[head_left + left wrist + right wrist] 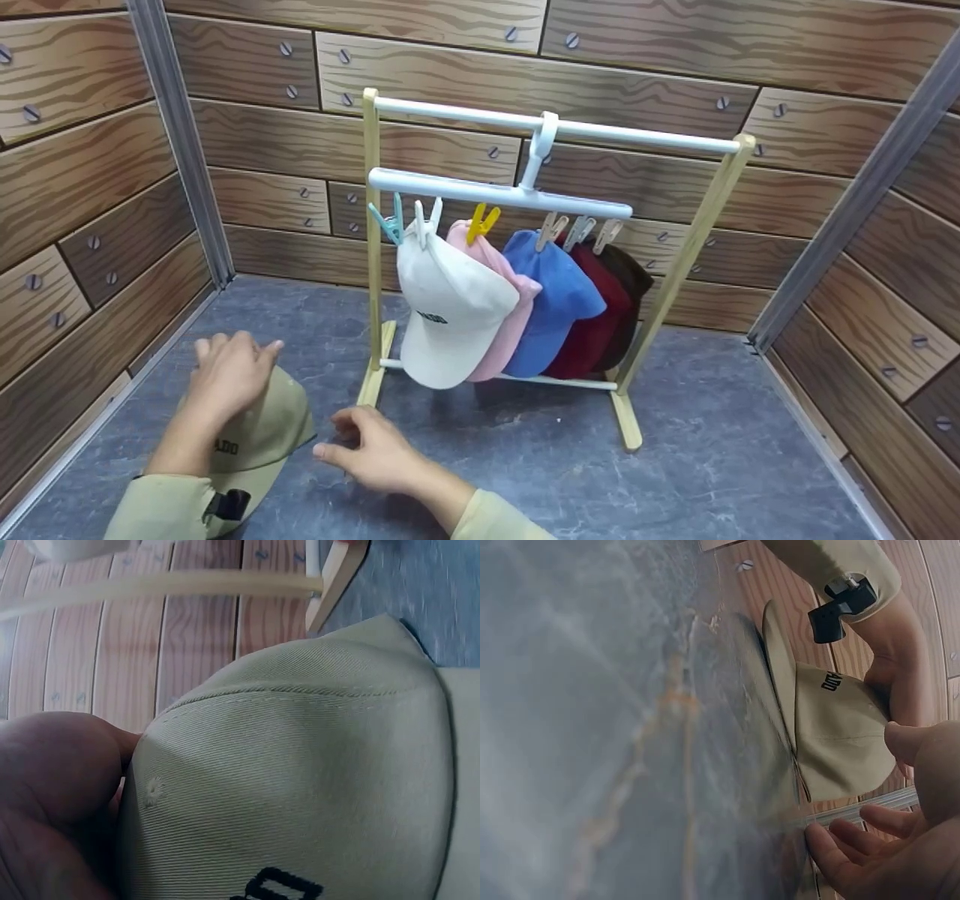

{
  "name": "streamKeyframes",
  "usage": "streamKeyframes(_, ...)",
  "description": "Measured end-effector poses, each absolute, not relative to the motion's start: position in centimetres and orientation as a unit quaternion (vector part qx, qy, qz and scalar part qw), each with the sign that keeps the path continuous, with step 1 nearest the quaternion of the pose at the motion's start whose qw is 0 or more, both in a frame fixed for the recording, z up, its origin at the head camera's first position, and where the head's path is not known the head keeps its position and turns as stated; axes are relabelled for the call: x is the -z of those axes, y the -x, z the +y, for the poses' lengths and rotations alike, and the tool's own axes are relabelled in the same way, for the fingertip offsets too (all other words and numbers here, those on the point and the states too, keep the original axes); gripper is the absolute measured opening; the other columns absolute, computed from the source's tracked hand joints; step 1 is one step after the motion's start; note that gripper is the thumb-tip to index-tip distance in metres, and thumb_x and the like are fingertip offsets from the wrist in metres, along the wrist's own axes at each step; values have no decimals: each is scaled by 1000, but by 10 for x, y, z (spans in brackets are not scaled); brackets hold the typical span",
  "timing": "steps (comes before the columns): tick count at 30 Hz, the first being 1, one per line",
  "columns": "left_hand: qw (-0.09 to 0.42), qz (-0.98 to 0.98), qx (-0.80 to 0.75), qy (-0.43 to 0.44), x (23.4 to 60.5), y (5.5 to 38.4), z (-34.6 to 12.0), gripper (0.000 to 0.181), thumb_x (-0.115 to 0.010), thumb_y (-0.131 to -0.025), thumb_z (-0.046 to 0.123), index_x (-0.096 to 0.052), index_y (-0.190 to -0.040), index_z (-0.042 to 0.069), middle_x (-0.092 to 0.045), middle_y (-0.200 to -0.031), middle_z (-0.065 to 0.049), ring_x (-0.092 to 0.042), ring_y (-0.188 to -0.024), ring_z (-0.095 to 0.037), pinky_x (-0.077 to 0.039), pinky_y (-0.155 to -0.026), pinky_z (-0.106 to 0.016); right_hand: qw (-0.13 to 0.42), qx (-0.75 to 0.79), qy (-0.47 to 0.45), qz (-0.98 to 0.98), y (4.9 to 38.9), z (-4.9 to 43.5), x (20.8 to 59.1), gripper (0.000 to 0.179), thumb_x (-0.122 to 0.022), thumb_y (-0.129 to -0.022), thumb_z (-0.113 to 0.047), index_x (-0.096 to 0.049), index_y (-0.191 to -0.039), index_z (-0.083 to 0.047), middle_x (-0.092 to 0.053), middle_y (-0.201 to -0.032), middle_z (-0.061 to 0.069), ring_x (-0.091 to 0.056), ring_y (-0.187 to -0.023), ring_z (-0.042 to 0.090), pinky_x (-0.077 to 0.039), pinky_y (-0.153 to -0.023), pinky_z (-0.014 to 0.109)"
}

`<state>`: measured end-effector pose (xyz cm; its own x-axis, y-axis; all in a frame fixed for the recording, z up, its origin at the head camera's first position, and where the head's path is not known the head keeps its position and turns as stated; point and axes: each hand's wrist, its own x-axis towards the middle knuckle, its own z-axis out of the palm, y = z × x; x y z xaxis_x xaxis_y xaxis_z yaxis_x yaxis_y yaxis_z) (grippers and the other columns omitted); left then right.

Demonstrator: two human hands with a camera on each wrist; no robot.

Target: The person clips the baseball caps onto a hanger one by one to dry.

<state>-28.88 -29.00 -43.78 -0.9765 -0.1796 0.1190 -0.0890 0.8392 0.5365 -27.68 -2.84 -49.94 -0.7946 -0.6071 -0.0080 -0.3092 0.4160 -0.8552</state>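
Note:
A khaki baseball cap (274, 424) with dark lettering sits low over the tabletop at the left, crown up and brim toward the person. My left hand (231, 375) holds it at the top of the crown; its fingers go out of sight behind the fabric. Close up in the left wrist view, the thumb side of that hand meets the crown beside a stitched eyelet (153, 791). To the right of the cap is my right hand (381, 452), thumb and fingers apart and slightly bent, holding nothing. The right wrist view shows it near the cap's crown (844, 731).
Behind the hands stands a wooden rack (372, 225) with a white hanger bar (450, 185). White (450, 300), pink (517, 315), blue (551, 292) and darker caps hang from clothespins, including a yellow one (481, 223). A teal clothespin (390, 223) hangs at the bar's left end. Wood-patterned walls enclose the table.

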Motion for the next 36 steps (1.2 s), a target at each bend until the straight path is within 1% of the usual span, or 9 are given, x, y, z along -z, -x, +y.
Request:
streamKeyframes(4, 79, -958, 268, -70, 438, 289, -276, 51, -50, -118, 46, -59, -106, -3, -53, -117, -33, -39, -119, -53, -45, -96, -75, 152, 472, 272, 825, 277, -27, 499, 54, -77, -106, -40, -63, -148, -8, -66, -134, -1, -66, -123, 14, -54, -106, 35)
streamKeyframes(8, 77, -958, 268, -73, 438, 288, -266, 53, -50, -118, 46, -59, -111, -6, -52, -119, -33, -39, -120, -53, -45, -98, -75, 128, 478, 269, 826, 277, -27, 502, 55, -79, -104, -39, -63, -146, -8, -67, -135, 1, -68, -123, 16, -55, -105, 34)
streamKeyframes(12, 80, -958, 266, -78, 439, 288, -258, 56, -50, -118, 45, -58, -118, -10, -51, -124, -38, -38, -125, -56, -41, -102, -82, 114, 485, 268, 825, 276, -27, 503, 53, -80, -103, -38, -64, -144, -8, -68, -133, 2, -69, -120, 18, -55, -103, 32)
streamKeyframes(15, 83, -957, 265, -78, 438, 288, -252, 55, -50, -118, 44, -58, -116, -10, -52, -123, -37, -38, -124, -55, -42, -100, -82, 121, 500, 269, 814, 276, -28, 502, 53, -80, -104, -36, -63, -145, -7, -67, -134, 3, -69, -122, 18, -56, -102, 30)
streamKeyframes(19, 84, -956, 269, -80, 437, 286, -244, 52, -52, -117, 43, -59, -115, -8, -53, -118, -34, -39, -120, -52, -46, -96, -77, 128, 525, 269, 797, 277, -28, 500, 54, -80, -104, -31, -61, -146, -4, -66, -135, 5, -69, -123, 18, -58, -100, 27)
streamKeyframes(24, 79, -956, 272, -80, 436, 283, -237, 53, -51, -118, 42, -59, -120, -11, -53, -121, -35, -40, -123, -54, -45, -97, -78, 127, 540, 263, 790, 279, -30, 500, 54, -81, -104, -30, -61, -147, -5, -68, -135, 5, -71, -120, 20, -57, -99, 26)
streamKeyframes(28, 85, -955, 275, -76, 436, 282, -234, 53, -51, -118, 40, -58, -119, -12, -53, -122, -37, -39, -125, -55, -44, -97, -80, 121, 546, 262, 786, 280, -32, 500, 55, -81, -103, -32, -60, -147, -6, -68, -136, 3, -70, -119, 17, -57, -101, 27)
streamKeyframes(31, 85, -955, 275, -75, 436, 282, -232, 53, -52, -118, 39, -58, -120, -13, -54, -124, -37, -40, -126, -56, -45, -98, -79, 110, 556, 263, 781, 282, -35, 501, 55, -81, -102, -32, -61, -147, -7, -69, -134, 0, -68, -115, 11, -56, -102, 29)
streamKeyframes(36, 73, -956, 274, -70, 435, 281, -228, 55, -49, -119, 40, -59, -126, -13, -57, -129, -36, -42, -132, -56, -44, -101, -79, 107, 567, 260, 774, 285, -39, 502, 53, -80, -103, -35, -63, -145, -8, -70, -124, -5, -66, -107, 4, -56, -98, 29)
